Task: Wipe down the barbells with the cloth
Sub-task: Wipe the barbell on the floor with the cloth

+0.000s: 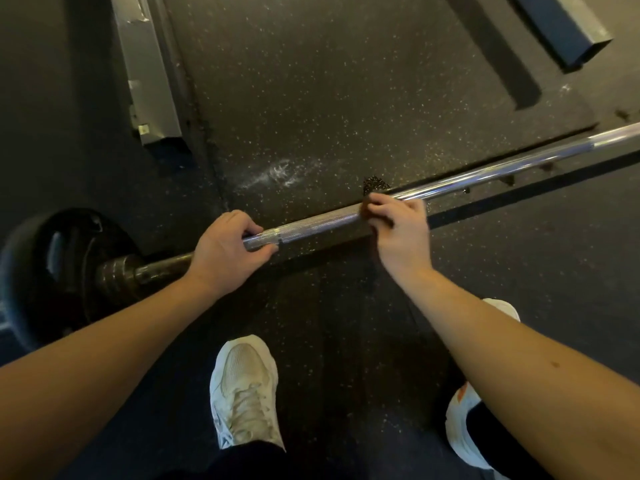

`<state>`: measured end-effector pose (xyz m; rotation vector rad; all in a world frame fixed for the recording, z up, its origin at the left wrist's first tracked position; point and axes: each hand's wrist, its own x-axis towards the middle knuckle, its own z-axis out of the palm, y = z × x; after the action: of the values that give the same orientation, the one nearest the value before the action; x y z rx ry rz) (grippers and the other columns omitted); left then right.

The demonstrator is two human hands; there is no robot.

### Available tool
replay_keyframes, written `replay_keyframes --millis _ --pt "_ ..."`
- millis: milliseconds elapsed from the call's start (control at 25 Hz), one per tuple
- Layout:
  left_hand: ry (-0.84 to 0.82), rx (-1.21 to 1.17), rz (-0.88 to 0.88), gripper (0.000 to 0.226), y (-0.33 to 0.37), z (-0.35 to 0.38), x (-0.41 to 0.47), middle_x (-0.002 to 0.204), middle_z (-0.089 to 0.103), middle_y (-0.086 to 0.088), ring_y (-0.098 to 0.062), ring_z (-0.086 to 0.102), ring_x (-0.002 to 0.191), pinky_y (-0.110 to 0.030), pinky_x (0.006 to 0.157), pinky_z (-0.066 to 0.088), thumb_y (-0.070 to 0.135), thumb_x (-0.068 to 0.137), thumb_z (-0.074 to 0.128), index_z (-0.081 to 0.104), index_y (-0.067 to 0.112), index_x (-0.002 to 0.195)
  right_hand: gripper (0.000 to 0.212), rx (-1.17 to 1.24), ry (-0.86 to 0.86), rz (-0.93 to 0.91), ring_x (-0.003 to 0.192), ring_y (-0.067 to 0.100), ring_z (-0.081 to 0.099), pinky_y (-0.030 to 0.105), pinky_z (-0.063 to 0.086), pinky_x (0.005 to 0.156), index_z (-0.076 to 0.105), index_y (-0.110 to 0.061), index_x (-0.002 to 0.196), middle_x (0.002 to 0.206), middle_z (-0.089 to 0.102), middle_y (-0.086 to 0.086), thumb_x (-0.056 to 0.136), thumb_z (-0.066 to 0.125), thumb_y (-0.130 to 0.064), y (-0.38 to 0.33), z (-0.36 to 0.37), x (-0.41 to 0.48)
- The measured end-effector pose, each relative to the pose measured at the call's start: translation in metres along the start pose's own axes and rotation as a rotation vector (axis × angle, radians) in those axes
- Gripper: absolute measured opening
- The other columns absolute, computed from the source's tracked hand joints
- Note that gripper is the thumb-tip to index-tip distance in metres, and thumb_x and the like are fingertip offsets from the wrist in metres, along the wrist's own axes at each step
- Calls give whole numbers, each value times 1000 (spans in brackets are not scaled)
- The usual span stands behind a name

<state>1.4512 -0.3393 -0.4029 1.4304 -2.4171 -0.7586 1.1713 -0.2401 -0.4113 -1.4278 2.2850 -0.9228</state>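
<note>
Left hand (227, 249), head view: fingers and thumb wrapped round the knurled shaft of the barbell (322, 225), just inboard of the rusty collar. Right hand (398, 220) grips a dark cloth (375, 185) pressed over the shaft further along; a corner of the cloth sticks up behind the knuckles. The barbell runs slantwise from a black plate (52, 268) at lower left to the right edge, where the shaft is smooth and bright. The floor (346, 81) is dark speckled rubber, with a white smear (277, 173) beyond the bar. Two white shoes (246, 393) stand on the near side of the bar. Grey steel beams (149, 71) lie at upper left and upper right.
</note>
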Motion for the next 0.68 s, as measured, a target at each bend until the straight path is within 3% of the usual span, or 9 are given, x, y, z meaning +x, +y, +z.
replay_keyframes --millis 120,320,480,680 --pt "-8 17 1 34 0 1 1 93 55 14 -5 55 84 -26 74 51 39 78 85 58 29 96 36 95 110 168 118 5 44 27 43 109 67 -14 129 131 62 1 95 64 -3 -30 27 -13" --pt "-9 42 -37 41 1 2 3 98 56 10 -7 56 89 -30 81 54 37 75 88 55 30 99 29 150 -73 -89 116 14 50 24 45 102 72 -8 123 129 68 0 96 64 -5 -90 74 -42" --pt "5 71 -43 40 0 4 2 99 57 10 -7 56 89 -29 79 53 42 77 85 57 28 101 29 222 -68 -6 117 5 52 14 41 102 72 -20 121 127 65 -10 94 67 -7 -69 36 -31" --pt "-7 49 49 33 -6 4 3 93 58 9 -8 55 85 -29 77 51 42 80 83 63 23 97 30 386 -6 200 119 0 60 31 50 108 68 -23 127 122 67 -13 100 63 -13 -55 15 -24"
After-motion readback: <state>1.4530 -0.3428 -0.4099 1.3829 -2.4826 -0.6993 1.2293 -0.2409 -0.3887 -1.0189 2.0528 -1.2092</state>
